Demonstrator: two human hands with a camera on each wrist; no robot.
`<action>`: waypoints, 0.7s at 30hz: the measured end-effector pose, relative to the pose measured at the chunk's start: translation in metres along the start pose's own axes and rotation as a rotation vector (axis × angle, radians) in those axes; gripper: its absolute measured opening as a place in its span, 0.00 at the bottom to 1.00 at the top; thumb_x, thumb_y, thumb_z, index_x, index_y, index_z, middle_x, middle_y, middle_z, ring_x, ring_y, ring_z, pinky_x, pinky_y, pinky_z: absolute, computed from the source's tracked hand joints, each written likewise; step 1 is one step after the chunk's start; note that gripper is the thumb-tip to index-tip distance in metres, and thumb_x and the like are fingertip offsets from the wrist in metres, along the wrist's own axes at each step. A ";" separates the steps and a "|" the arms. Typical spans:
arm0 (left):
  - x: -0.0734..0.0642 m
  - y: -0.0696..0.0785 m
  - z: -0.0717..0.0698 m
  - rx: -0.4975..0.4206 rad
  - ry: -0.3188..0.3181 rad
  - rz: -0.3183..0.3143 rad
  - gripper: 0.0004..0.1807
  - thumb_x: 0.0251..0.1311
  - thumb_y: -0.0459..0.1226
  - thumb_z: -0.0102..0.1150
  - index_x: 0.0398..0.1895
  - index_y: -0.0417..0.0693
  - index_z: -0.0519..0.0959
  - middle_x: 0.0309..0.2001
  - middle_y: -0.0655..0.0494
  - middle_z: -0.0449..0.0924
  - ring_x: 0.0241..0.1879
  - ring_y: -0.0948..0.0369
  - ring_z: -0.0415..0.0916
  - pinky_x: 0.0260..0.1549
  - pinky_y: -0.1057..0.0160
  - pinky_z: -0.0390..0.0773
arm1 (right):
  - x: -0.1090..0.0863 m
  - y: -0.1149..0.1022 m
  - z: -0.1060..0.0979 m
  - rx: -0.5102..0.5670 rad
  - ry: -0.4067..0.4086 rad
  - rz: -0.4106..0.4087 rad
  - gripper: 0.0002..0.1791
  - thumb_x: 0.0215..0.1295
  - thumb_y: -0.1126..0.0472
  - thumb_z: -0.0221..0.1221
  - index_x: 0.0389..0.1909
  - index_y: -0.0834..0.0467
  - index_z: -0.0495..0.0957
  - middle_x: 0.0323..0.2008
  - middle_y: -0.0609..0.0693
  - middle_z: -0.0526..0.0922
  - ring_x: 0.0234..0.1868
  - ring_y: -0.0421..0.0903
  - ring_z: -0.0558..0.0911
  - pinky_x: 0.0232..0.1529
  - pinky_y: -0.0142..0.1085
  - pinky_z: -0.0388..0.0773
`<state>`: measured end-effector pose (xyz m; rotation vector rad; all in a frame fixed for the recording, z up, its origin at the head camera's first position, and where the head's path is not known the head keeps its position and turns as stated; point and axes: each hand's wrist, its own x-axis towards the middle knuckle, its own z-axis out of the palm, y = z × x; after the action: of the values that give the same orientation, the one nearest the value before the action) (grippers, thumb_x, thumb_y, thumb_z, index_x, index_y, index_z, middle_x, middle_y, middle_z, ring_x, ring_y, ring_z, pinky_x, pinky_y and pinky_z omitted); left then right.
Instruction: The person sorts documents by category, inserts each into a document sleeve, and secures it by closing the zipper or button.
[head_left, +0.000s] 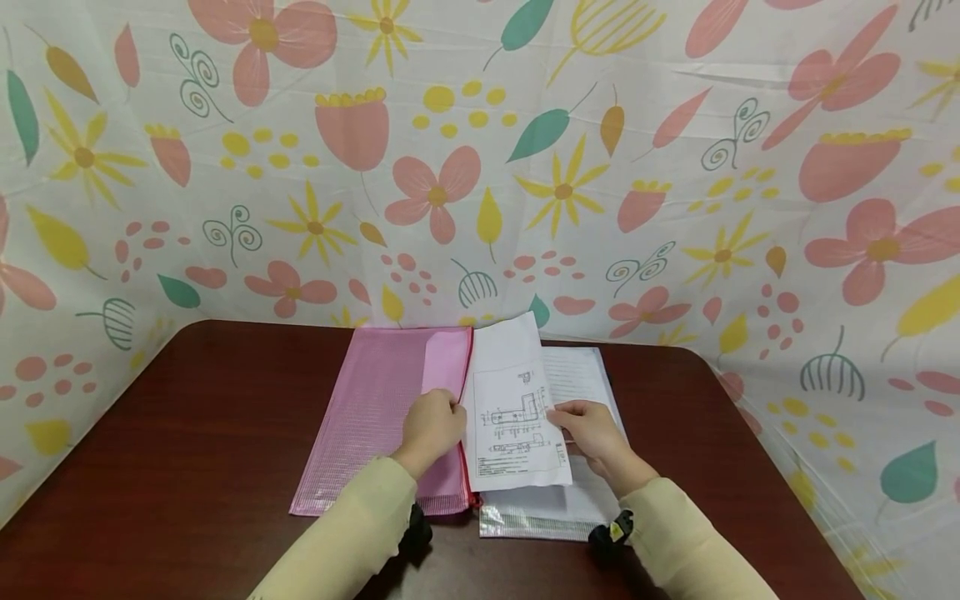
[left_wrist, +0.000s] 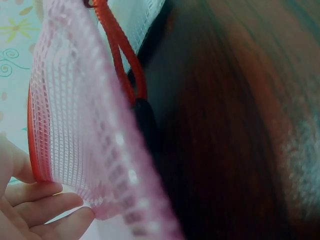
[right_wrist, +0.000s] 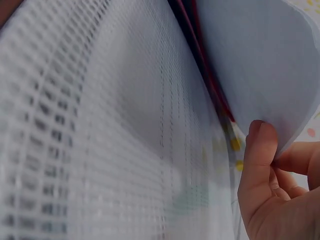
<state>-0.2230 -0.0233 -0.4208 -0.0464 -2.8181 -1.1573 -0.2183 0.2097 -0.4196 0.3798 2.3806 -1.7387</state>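
A pink mesh zipper pouch [head_left: 360, 417] lies on the table, its red zipper edge facing right. My left hand [head_left: 433, 425] grips that edge; in the left wrist view the fingers [left_wrist: 45, 200] curl at the red-trimmed opening of the mesh. With thumb and fingers my right hand [head_left: 596, 437] pinches the right edge of a white sheet [head_left: 506, 350] printed with a technical drawing. The sheet's left side meets the red zipper edge, and its bent back shows in the right wrist view. Under the sheet, partly hidden, is a clear white mesh pouch [head_left: 540, 517] with papers inside.
A dark reddish-brown table [head_left: 187, 442] carries both pouches. Behind it hangs a white cloth [head_left: 480, 125] printed with flowers and leaves. A red pull cord [left_wrist: 117, 50] hangs from the pink pouch's zipper near its lower corner.
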 end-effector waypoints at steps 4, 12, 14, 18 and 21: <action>0.000 -0.001 0.001 -0.004 0.018 0.011 0.11 0.55 0.35 0.50 0.18 0.48 0.77 0.19 0.56 0.75 0.19 0.59 0.67 0.17 0.63 0.64 | 0.000 0.001 0.003 0.045 0.008 -0.004 0.18 0.64 0.60 0.58 0.49 0.68 0.76 0.33 0.53 0.82 0.27 0.42 0.83 0.29 0.37 0.82; 0.001 0.000 0.000 -0.027 0.044 0.016 0.10 0.56 0.35 0.50 0.25 0.45 0.81 0.22 0.54 0.79 0.20 0.60 0.70 0.19 0.63 0.67 | 0.001 0.000 0.015 0.120 0.021 -0.014 0.16 0.62 0.63 0.59 0.48 0.69 0.77 0.28 0.51 0.83 0.24 0.41 0.83 0.26 0.35 0.81; 0.001 0.000 -0.001 -0.039 0.045 0.009 0.11 0.56 0.35 0.49 0.26 0.44 0.82 0.23 0.54 0.80 0.21 0.60 0.70 0.20 0.63 0.67 | 0.001 0.000 0.017 0.132 0.023 -0.012 0.16 0.62 0.63 0.59 0.48 0.68 0.77 0.28 0.51 0.84 0.25 0.41 0.83 0.26 0.35 0.81; 0.002 -0.001 -0.001 -0.055 0.051 0.004 0.11 0.56 0.35 0.49 0.26 0.45 0.82 0.25 0.54 0.80 0.23 0.60 0.71 0.21 0.63 0.68 | 0.002 0.001 0.022 0.140 0.029 -0.013 0.16 0.62 0.63 0.59 0.48 0.68 0.77 0.27 0.51 0.84 0.25 0.42 0.83 0.26 0.35 0.81; 0.002 -0.002 -0.001 -0.060 0.059 0.010 0.10 0.55 0.35 0.49 0.26 0.45 0.82 0.25 0.54 0.80 0.23 0.59 0.71 0.22 0.62 0.69 | 0.002 0.000 0.025 0.141 0.026 -0.019 0.16 0.62 0.63 0.59 0.47 0.68 0.78 0.27 0.50 0.84 0.25 0.42 0.83 0.25 0.34 0.81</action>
<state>-0.2253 -0.0252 -0.4210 -0.0296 -2.7286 -1.2204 -0.2204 0.1864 -0.4277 0.4031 2.2923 -1.9284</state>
